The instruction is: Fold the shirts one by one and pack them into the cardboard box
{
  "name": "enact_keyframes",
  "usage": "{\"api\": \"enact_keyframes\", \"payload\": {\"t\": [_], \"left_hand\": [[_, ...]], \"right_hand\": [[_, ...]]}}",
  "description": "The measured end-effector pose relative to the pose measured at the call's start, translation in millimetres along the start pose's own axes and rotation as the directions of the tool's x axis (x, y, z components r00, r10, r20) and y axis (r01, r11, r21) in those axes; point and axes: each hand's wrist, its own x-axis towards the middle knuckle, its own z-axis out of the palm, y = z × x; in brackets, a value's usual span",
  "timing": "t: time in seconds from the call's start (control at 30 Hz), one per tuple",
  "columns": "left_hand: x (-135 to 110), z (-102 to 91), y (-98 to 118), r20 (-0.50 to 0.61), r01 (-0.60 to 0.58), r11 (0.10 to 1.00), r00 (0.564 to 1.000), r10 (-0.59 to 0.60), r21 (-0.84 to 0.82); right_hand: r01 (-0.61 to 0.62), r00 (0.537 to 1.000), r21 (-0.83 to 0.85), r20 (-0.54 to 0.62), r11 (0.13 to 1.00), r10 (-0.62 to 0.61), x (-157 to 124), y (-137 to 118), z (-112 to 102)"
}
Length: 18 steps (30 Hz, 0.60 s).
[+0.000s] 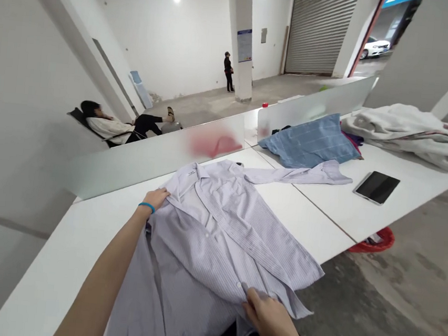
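Observation:
A pale lilac striped button-up shirt [218,225] lies spread on the white table, collar toward the far side and front partly open. One sleeve stretches to the right across the table seam; the hem hangs over the near edge. My left hand [156,198], with a blue band at the wrist, is closed on the shirt's shoulder left of the collar. Near the hem, my right hand [267,312] pinches the front edge of the shirt by the lower buttons. The fabric partly hides the fingertips of both hands.
Right of the shirt lie a tablet [377,187], a folded blue cloth [309,142] and a heap of whitish cloth [406,127]. A frosted divider [129,169] runs along the far table edge. A red bin [375,245] stands below. One person reclines beyond; another stands by a pillar.

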Motion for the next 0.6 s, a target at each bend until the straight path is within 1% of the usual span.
{"api": "enact_keyframes", "payload": {"t": [0.03, 0.07, 0.1, 0.17, 0.23, 0.27, 0.3, 0.33, 0.4, 0.5, 0.6], "left_hand": [[1, -2.3, -1, -0.007, 0.0, 1.0, 1.0, 0.0, 0.01], [2, -5.9, -2, -0.015, 0.004, 1.0, 1.0, -0.004, 0.019], [5, -10.9, -3, -0.025, 0.011, 1.0, 1.0, -0.01, 0.025], [14, -23.9, -2, -0.056, 0.031, 0.999, 0.998, -0.029, 0.029], [28, -38.1, 2, -0.097, 0.051, 0.999, 0.994, -0.049, 0.019], [36, -44.0, 5, -0.117, 0.061, 0.998, 0.991, -0.059, 0.008], [45, -48.2, 11, -0.133, 0.069, 0.998, 0.989, -0.069, -0.007], [54, -50.3, 17, -0.142, 0.074, 0.997, 0.987, -0.077, -0.025], [69, -47.6, 34, -0.14, 0.069, 0.995, 0.987, -0.078, -0.066], [81, -30.3, 63, -0.117, 0.03, 0.991, 0.992, -0.045, -0.129], [81, -9.4, 86, -0.078, 0.001, 0.985, 0.997, -0.015, -0.171]], "right_hand": [[0.007, 1.0, 0.109, -0.007, 0.994, -0.006, -2, 4, 0], [0.01, 1.0, 0.242, -0.009, 0.97, -0.008, -4, 7, 0], [0.007, 1.0, 0.385, -0.003, 0.923, -0.006, -6, 11, 1], [-0.025, 1.0, 0.637, 0.012, 0.771, 0.023, -8, 18, 4], [-0.081, 0.995, 0.78, 0.026, 0.62, 0.098, -10, 24, 8], [-0.105, 0.989, 0.814, 0.025, 0.572, 0.146, -11, 26, 9], [-0.122, 0.981, 0.828, 0.017, 0.548, 0.192, -11, 28, 9], [-0.131, 0.974, 0.827, 0.004, 0.547, 0.227, -12, 31, 10], [-0.138, 0.966, 0.802, -0.022, 0.581, 0.259, -16, 37, 11], [-0.136, 0.973, 0.773, -0.014, 0.619, 0.232, -24, 51, 15], [-0.137, 0.981, 0.766, 0.017, 0.628, 0.192, -31, 63, 22]]}}
